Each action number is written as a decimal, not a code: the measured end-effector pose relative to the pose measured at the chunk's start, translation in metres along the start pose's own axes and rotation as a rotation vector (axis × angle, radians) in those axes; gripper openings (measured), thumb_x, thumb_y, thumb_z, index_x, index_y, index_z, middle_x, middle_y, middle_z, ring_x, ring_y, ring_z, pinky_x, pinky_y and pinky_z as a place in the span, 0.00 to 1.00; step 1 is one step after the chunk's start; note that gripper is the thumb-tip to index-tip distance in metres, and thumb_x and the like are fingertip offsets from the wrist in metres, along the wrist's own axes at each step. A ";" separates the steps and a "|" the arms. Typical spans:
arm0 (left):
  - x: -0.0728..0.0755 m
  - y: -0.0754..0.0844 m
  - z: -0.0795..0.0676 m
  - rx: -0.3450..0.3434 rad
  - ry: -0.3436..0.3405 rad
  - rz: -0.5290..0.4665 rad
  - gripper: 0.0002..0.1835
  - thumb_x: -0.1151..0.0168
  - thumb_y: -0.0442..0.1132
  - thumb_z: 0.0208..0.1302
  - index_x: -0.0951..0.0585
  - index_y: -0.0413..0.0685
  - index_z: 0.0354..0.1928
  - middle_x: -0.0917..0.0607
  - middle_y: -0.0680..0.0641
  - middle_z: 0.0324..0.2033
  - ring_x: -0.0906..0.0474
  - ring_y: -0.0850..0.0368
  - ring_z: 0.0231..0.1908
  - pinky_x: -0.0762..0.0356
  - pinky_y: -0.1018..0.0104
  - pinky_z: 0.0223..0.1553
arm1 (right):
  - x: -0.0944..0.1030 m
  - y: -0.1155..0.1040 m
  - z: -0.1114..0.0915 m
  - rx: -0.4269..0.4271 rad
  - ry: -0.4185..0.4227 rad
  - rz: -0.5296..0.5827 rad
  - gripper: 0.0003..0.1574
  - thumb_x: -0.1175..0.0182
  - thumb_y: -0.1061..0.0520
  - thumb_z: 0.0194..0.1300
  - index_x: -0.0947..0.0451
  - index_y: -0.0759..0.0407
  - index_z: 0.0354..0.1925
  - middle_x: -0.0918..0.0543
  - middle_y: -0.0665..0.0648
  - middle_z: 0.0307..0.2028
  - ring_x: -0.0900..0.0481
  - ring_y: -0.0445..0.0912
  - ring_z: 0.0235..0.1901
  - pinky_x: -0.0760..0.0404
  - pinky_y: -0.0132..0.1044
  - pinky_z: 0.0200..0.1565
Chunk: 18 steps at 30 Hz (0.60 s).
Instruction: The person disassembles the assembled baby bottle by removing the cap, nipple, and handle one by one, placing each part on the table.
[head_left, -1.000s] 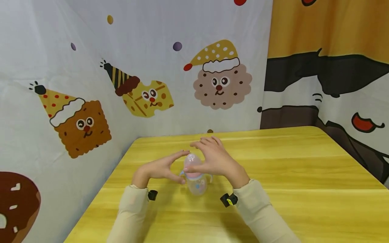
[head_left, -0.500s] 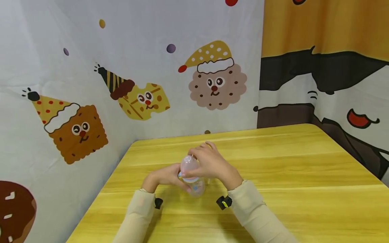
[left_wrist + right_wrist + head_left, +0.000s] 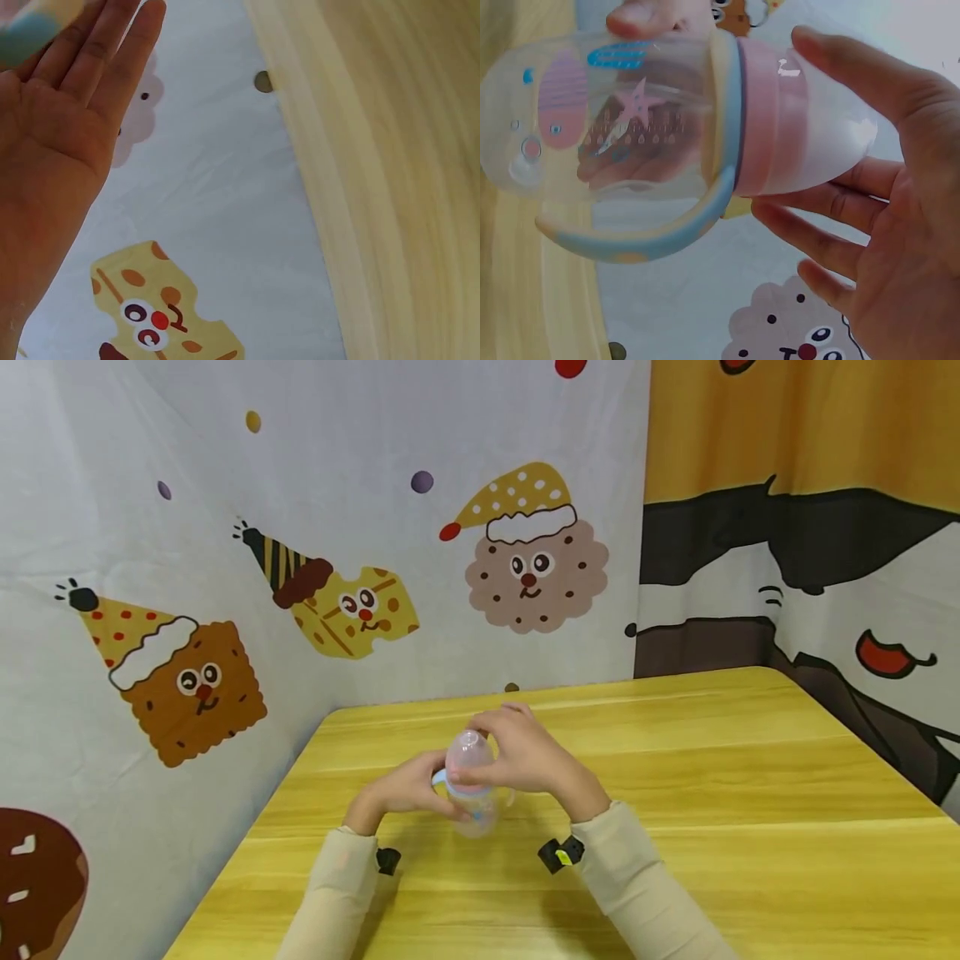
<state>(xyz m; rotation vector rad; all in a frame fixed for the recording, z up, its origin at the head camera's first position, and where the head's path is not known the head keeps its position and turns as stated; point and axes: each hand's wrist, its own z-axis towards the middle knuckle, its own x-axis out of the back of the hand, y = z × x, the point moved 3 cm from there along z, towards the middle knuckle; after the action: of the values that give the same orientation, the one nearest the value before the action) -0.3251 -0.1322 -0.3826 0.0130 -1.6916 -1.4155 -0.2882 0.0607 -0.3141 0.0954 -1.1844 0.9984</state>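
Both hands hold a baby bottle over the table, cap upward. It has a clear printed body, a pink collar, a translucent domed cap and blue-and-yellow side handles. My left hand grips the body from the left; through the clear wall, its fingers show behind the bottle in the right wrist view. My right hand curls round the cap, thumb on the near side and fingers on the far side. In the left wrist view, the left palm shows with a blurred handle at the corner.
A yellow wood-grain table lies under the hands. Behind it hangs a white cloth with cartoon biscuits and cheese. An orange, black and white cloth hangs at the right.
The left hand has come in from beside the bottle and now grips its body. The right fingers have closed round the cap. The bottle tilted, then straightened and rose slightly in view.
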 end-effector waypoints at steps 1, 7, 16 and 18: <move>0.001 0.002 -0.001 0.006 0.013 0.002 0.36 0.24 0.43 0.52 0.28 0.61 0.64 0.21 0.55 0.56 0.25 0.57 0.56 0.27 0.55 0.57 | 0.003 0.001 0.000 0.009 0.012 0.035 0.30 0.30 0.31 0.51 0.20 0.44 0.46 0.18 0.41 0.42 0.26 0.41 0.47 0.36 0.47 0.60; 0.006 0.017 0.000 -0.031 0.010 -0.027 0.35 0.24 0.40 0.52 0.27 0.61 0.63 0.21 0.56 0.56 0.26 0.56 0.58 0.29 0.54 0.59 | 0.015 0.005 0.000 0.051 0.015 0.206 0.30 0.29 0.35 0.53 0.20 0.45 0.49 0.19 0.41 0.45 0.24 0.38 0.46 0.23 0.40 0.48; 0.005 0.027 0.004 -0.109 -0.001 -0.007 0.31 0.23 0.39 0.51 0.23 0.57 0.58 0.18 0.53 0.53 0.23 0.54 0.54 0.28 0.56 0.57 | 0.022 0.008 -0.004 0.089 0.016 0.358 0.24 0.28 0.42 0.55 0.21 0.44 0.49 0.18 0.41 0.45 0.23 0.39 0.46 0.21 0.39 0.47; 0.006 0.029 0.005 -0.108 0.000 -0.017 0.31 0.23 0.38 0.51 0.23 0.57 0.58 0.17 0.52 0.52 0.23 0.54 0.53 0.27 0.56 0.57 | 0.023 0.008 -0.004 0.090 0.020 0.371 0.24 0.28 0.45 0.56 0.21 0.46 0.50 0.18 0.42 0.45 0.23 0.40 0.46 0.21 0.39 0.47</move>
<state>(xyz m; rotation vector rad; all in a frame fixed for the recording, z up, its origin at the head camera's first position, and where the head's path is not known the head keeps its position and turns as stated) -0.3168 -0.1217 -0.3555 -0.0335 -1.6158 -1.5178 -0.2908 0.0812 -0.3007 -0.0667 -1.1615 1.3753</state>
